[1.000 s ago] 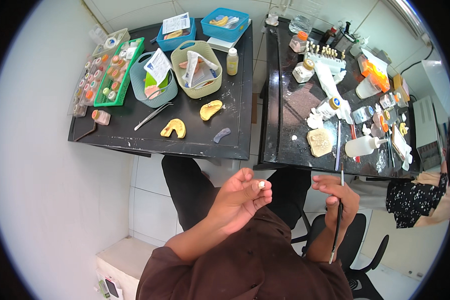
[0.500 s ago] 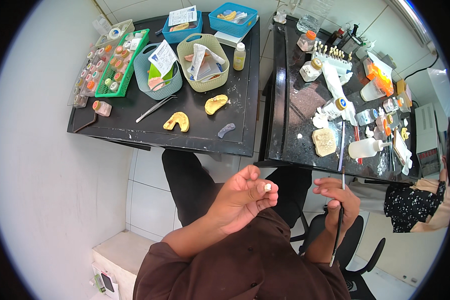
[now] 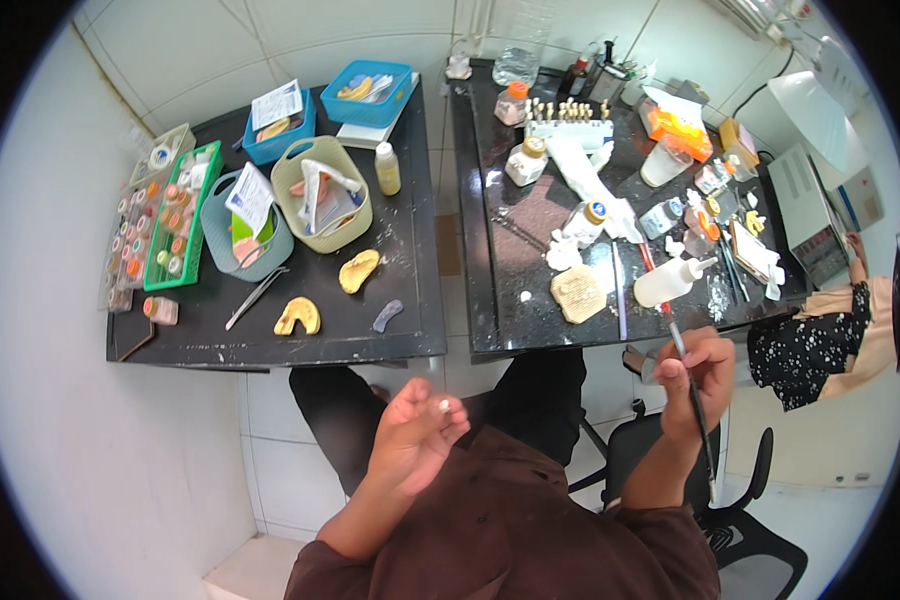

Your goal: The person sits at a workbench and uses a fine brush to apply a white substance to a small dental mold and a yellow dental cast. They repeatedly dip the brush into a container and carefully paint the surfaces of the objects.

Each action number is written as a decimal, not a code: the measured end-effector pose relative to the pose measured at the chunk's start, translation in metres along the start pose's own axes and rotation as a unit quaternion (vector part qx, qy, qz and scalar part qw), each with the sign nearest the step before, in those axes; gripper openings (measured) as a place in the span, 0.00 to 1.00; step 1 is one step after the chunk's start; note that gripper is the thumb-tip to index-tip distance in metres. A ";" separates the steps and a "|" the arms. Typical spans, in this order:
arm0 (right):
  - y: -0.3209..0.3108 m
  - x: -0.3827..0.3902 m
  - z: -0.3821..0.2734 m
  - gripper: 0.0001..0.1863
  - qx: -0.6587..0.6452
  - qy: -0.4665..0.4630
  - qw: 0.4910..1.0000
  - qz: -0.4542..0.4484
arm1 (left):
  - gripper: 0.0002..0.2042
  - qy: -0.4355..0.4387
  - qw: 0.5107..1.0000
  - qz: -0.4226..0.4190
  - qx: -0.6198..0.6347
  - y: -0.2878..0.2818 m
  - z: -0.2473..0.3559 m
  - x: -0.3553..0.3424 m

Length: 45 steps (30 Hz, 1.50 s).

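Note:
Between the thumb and fingertips of my left hand (image 3: 410, 440) is a tiny white tooth-shaped piece (image 3: 445, 407), like a dental crown, held above my lap. My right hand (image 3: 698, 385) grips a thin brush (image 3: 708, 455) with a dark handle, at the front edge of the right table. The brush's upper end points toward a white squeeze bottle (image 3: 667, 283). Left of that bottle lie a purple stick (image 3: 620, 292) and a beige, ridged block (image 3: 579, 294). Several lidded jars, among them a blue-capped one (image 3: 584, 222), stand behind.
On the left black table (image 3: 390, 335) are yellow dental models (image 3: 298, 317), tweezers (image 3: 257, 298), baskets (image 3: 320, 225) and a green tray of small jars (image 3: 182, 215). A tooth shade rack (image 3: 568, 122) stands at the right table's back. An office chair (image 3: 660, 450) and another person (image 3: 820, 340) are at right.
The view has swung right, so both tables sit further left. My right hand with the brush has moved up to the right table's edge. My left hand still holds the white piece.

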State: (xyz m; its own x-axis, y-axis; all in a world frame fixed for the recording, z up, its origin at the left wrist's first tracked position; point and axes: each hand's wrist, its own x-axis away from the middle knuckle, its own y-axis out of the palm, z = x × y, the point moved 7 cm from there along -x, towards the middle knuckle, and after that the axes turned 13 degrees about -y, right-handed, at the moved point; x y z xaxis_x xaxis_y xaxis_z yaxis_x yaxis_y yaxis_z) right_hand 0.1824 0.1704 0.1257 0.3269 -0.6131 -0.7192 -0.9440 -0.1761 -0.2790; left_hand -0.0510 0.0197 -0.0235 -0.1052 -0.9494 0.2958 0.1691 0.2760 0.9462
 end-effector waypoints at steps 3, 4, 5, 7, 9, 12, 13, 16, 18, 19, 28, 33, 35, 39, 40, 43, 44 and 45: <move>-0.022 -0.044 -0.027 0.14 0.119 -0.078 0.990 -0.021 | 0.08 0.007 1.000 0.026 -0.011 -0.011 0.003 0.001; -0.025 -0.061 -0.037 0.19 0.142 -0.075 0.987 -0.020 | 0.08 0.006 1.000 0.025 -0.012 -0.011 0.003 0.000; -0.027 -0.076 -0.036 0.22 0.115 -0.078 0.990 -0.017 | 0.08 0.012 1.000 0.025 -0.013 -0.014 0.004 0.001; -0.040 -0.108 -0.031 0.28 0.095 -0.101 0.989 -0.053 | 0.09 0.016 1.000 0.020 -0.005 -0.017 0.004 0.003; -0.050 -0.138 -0.016 0.15 0.173 -0.063 0.982 -0.038 | 0.11 0.030 0.999 0.007 0.013 -0.020 0.005 0.006; -0.074 -0.177 0.028 0.10 0.269 -0.016 0.961 -0.068 | 0.11 0.041 0.999 0.011 0.018 -0.023 0.005 0.008; -0.081 -0.185 0.049 0.09 0.265 0.002 0.960 -0.088 | 0.11 0.045 0.999 0.015 0.020 -0.023 0.005 0.008; -0.088 -0.204 0.100 0.09 0.271 0.024 0.954 -0.122 | 0.11 0.041 0.999 0.020 0.021 -0.024 0.002 0.006; -0.100 -0.212 0.148 0.11 0.266 0.063 0.955 -0.115 | 0.09 0.035 0.999 0.024 -0.009 -0.020 0.000 0.003; -0.099 -0.217 0.172 0.11 0.287 0.097 0.945 -0.121 | 0.08 0.039 0.998 0.031 -0.027 -0.018 0.001 0.005; -0.086 -0.229 0.276 0.19 0.435 0.070 0.878 -0.187 | 0.13 0.087 0.995 0.048 -0.003 -0.021 0.002 0.014; -0.084 -0.228 0.271 0.19 0.421 0.080 0.877 -0.220 | 0.13 0.075 0.995 0.058 -0.015 -0.019 0.000 0.008; -0.094 -0.232 0.239 0.15 0.373 0.064 0.907 -0.186 | 0.13 0.069 0.996 0.056 -0.021 -0.019 0.000 0.004; -0.108 -0.223 0.141 0.09 0.326 -0.010 0.941 -0.087 | 0.13 0.079 0.995 0.057 -0.029 -0.019 0.005 0.003; -0.099 -0.211 0.107 0.08 0.327 -0.018 0.943 -0.065 | 0.12 0.088 0.994 0.059 -0.029 -0.021 0.005 0.004; -0.113 -0.152 0.032 0.06 0.379 -0.095 0.920 -0.040 | 0.13 0.066 0.996 0.057 -0.022 -0.024 0.006 -0.006; -0.123 -0.129 0.009 0.06 0.368 -0.104 0.923 -0.032 | 0.13 0.044 0.998 0.046 -0.020 -0.020 0.004 -0.013; -0.110 -0.108 0.007 0.08 0.286 -0.127 0.948 -0.050 | 0.13 0.049 0.997 0.050 -0.027 -0.018 0.005 -0.014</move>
State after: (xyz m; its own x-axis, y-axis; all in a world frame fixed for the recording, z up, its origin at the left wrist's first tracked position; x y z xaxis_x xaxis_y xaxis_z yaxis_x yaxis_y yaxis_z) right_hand 0.2514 0.2614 0.2301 0.4821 -0.3973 -0.7809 -0.7530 0.2677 -0.6011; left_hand -0.0577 0.0285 -0.0440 0.0111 -0.9283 0.3717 0.2269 0.3644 0.9032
